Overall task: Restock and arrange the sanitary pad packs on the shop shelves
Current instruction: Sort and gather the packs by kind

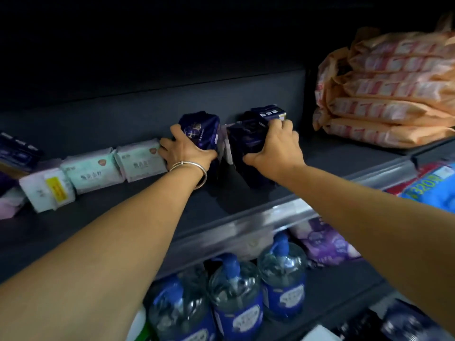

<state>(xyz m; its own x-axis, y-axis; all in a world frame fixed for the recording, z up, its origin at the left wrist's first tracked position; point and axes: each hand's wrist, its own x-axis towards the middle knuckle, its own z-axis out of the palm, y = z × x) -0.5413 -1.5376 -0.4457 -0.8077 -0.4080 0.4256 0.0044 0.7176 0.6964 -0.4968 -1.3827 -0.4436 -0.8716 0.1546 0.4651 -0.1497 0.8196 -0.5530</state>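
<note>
1. On the dark shelf (320, 156), my left hand (187, 150) grips a purple pack (200, 129) beside pale packs (118, 166).
2. My right hand (275, 150) clasps a darker pack (248, 141) just right of it.

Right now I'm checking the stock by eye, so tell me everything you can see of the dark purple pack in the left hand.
The dark purple pack is a soft, glossy plastic-wrapped bundle with pale lettering too blurred to read. It stands upright on the dark shelf, leaning slightly. The left hand grips its lower left side. Pale green packs sit just left; another dark pack stands right.
</note>
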